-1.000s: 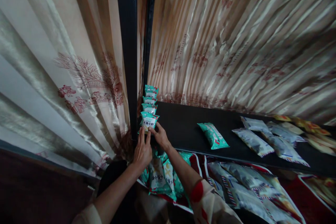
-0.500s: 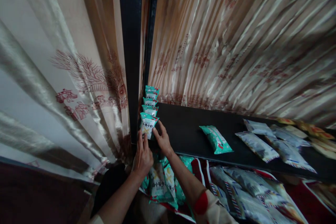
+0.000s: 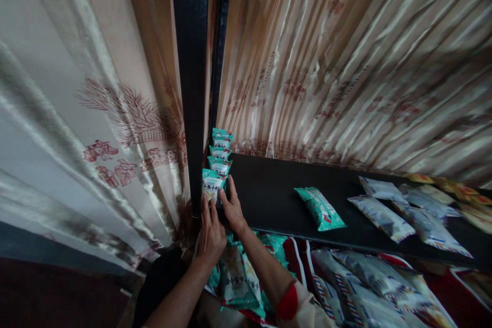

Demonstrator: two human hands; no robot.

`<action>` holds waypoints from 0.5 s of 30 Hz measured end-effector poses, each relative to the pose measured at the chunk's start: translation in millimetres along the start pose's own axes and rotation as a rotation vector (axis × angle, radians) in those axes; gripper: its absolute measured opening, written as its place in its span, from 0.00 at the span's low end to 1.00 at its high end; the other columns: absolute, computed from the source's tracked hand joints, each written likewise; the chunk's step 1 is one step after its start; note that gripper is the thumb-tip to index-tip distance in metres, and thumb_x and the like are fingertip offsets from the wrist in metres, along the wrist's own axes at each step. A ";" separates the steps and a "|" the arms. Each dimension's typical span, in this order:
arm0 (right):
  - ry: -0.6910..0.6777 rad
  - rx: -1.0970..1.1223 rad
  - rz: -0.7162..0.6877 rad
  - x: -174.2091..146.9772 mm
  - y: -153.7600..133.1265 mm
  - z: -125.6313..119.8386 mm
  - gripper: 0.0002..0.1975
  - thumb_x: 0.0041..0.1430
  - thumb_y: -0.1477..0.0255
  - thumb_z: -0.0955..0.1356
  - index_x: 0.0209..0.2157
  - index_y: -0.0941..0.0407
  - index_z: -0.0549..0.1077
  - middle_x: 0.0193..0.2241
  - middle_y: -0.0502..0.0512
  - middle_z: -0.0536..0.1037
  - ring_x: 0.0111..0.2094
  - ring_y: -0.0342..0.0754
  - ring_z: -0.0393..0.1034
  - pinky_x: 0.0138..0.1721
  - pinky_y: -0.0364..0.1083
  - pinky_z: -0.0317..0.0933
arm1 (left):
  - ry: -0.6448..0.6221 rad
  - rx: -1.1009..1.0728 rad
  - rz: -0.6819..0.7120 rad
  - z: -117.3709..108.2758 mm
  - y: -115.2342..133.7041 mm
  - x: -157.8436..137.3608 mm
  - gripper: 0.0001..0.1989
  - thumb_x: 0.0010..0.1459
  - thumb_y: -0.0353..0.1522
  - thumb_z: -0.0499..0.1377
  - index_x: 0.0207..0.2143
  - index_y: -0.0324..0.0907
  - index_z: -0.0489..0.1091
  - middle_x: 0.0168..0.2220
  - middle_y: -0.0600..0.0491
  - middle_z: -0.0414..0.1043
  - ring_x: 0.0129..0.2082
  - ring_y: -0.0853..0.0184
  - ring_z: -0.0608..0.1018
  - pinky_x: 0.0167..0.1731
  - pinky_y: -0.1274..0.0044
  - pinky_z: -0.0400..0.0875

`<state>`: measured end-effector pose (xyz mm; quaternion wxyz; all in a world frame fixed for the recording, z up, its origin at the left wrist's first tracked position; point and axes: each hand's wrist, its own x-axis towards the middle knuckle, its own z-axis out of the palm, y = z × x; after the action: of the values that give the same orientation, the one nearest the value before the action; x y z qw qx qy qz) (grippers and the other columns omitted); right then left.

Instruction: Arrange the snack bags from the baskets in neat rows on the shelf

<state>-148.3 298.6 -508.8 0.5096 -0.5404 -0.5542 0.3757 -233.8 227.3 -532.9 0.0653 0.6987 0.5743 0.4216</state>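
A teal-and-white snack packet [image 3: 212, 187] stands upright at the front of a row, beside the dark post. My left hand [image 3: 211, 238] presses its fingers against the packet's lower front. On the packet's right side, my right hand [image 3: 232, 210] grips it, thumb on the front and fingers along the edge. Several matching packets [image 3: 219, 165] stand behind it in a line going back to the curtain. Below my wrists, more teal packets [image 3: 236, 277] lie in a red-and-white container. One teal packet [image 3: 321, 209] lies flat on the black shelf [image 3: 265, 189] to the right.
Silver-white packets [image 3: 382, 218] lie farther right on the shelf, with yellow ones [image 3: 457, 188] beyond. Below the shelf edge, a second container holds silver packets [image 3: 369, 277]. A dark post [image 3: 192, 87] rises at the left, between patterned curtains [image 3: 307, 61].
The front packet has shifted slightly left, toward the post, with both hands on it. My right hand's fingers now reach farther along its side. The view has moved a little.
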 end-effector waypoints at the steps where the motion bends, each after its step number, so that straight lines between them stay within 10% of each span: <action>1: -0.020 0.037 0.030 -0.7 -0.5 -1.0 0.36 0.57 0.53 0.62 0.63 0.52 0.50 0.62 0.55 0.57 0.63 0.52 0.49 0.62 0.55 0.46 | -0.006 -0.001 -0.005 -0.1 0.2 -0.1 0.38 0.56 0.20 0.45 0.65 0.40 0.28 0.67 0.40 0.26 0.66 0.52 0.39 0.60 0.57 0.51; 15: 0.031 0.173 0.057 15.2 2.6 -2.7 0.31 0.57 0.50 0.61 0.56 0.52 0.65 0.61 0.53 0.60 0.63 0.50 0.49 0.64 0.53 0.40 | 0.036 -0.021 -0.066 3.4 4.6 4.4 0.38 0.56 0.21 0.46 0.65 0.39 0.29 0.67 0.41 0.26 0.66 0.54 0.40 0.61 0.59 0.50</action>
<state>-143.5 313.5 -508.4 0.5522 -0.5155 -0.4961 0.4280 -228.2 230.8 -530.2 0.0762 0.6710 0.5936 0.4377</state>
